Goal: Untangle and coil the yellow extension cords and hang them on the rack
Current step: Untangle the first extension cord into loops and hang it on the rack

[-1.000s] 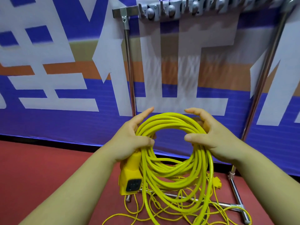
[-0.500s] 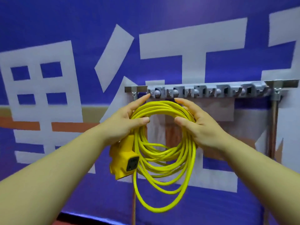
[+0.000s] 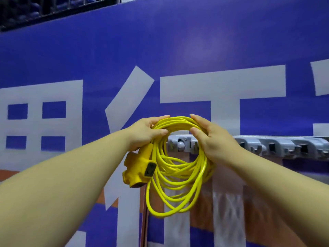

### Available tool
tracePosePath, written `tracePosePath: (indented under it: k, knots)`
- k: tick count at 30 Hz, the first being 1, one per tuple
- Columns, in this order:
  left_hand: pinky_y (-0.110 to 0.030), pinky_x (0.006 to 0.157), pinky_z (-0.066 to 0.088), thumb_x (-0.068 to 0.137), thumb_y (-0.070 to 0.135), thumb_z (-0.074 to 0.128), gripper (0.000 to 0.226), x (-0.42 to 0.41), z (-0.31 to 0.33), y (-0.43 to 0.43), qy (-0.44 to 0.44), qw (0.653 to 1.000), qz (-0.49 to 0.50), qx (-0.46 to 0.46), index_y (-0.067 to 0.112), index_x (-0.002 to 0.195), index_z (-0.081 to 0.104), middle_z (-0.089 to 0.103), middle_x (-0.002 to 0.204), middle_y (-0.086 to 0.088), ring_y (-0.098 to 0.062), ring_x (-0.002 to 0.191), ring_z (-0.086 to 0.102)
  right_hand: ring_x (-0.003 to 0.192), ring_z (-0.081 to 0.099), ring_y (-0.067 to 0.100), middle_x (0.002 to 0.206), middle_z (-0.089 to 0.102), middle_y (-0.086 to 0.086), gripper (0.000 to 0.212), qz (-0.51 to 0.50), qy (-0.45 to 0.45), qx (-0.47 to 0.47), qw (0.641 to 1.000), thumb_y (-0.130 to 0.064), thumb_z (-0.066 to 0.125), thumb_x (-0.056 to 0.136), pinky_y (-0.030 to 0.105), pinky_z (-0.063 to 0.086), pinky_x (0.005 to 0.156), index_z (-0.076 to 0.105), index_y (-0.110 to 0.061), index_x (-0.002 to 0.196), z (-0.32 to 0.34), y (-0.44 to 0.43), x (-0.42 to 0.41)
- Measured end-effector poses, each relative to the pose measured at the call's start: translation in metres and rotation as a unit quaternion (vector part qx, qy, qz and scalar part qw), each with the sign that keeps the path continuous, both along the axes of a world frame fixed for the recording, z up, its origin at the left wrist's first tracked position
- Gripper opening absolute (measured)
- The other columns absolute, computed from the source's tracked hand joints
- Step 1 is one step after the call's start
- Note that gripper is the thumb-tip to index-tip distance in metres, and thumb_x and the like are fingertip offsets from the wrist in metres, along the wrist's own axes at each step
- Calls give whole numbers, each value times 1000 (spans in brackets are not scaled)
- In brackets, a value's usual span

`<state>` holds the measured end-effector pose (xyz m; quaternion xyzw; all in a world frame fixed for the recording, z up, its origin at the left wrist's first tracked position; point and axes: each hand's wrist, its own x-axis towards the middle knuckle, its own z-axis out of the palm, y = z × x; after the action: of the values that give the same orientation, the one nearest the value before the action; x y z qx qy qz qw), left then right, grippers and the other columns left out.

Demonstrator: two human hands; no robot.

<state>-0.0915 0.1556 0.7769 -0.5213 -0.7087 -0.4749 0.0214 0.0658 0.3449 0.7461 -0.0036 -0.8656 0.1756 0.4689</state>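
— Why grip it at the top?
— Left hand [image 3: 143,134] and right hand [image 3: 213,141] each clasp the coiled yellow extension cord [image 3: 178,121] there, probably to keep the loops bunched for hooking.
— Pose?
— Both arms are outstretched. The coil is in front of the grey metal hook rack [image 3: 284,148], with the boxy yellow socket block [image 3: 137,168] dangling below.

Cord coil [image 3: 202,175] before rack rail [image 3: 284,148]; L hand [image 3: 144,134] on coil's left, R hand [image 3: 217,141] right; socket [image 3: 138,168] below L.

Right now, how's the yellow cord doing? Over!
Left grip and right grip both holding yellow cord coil at its top. Coil up in front of rack hooks, not hung yet. Socket block dangling below left grip. No obstruction seen.
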Motion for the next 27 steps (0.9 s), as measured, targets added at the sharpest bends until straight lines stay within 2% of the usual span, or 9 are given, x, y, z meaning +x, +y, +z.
tracePosePath:
  k: [5,10,13,19,22,27]
  knots:
    - [-46,93,58,98,29,62,53,-19,-13,22,-32,999,-15,-26,43,146,45,65,131,3,-22,115,66,123,55,27,132,61,6,49,-66,-18,21,997,-49,43,101,39,44,101,34,-46,149,-9,12,-12]
    - [-50,92,57,96,32,64,53,-33,-24,28,-103,992,-72,-31,46,144,47,66,132,2,-26,114,68,118,53,25,122,54,4,47,-122,-25,58,991,-49,32,104,36,38,88,27,-48,151,-21,11,-14]
    - [-48,87,59,96,32,61,51,-33,-31,30,-120,989,-83,-13,45,144,47,68,128,1,-26,111,70,116,52,22,121,54,2,47,-116,-28,66,991,-46,29,105,36,38,93,25,-46,152,-22,9,-11]
    - [-45,94,57,88,53,58,60,-34,-47,37,-70,995,-66,39,48,146,43,64,132,8,-22,117,65,117,48,19,127,53,2,47,-102,-31,45,993,-39,31,106,25,31,88,28,-39,153,-20,11,-12]
    - [-36,97,55,87,58,53,62,-29,-50,38,-34,997,-51,56,48,147,40,59,136,13,-15,122,59,119,50,18,129,57,3,44,-78,-5,4,997,-34,38,106,23,32,89,39,-34,150,-20,6,-12]
    - [-39,107,46,95,60,42,60,-21,-51,37,32,999,-4,39,44,152,30,50,143,11,-15,128,50,126,52,15,137,61,-4,37,-78,64,-26,995,-32,50,103,18,33,92,56,-33,139,-26,-2,-9]
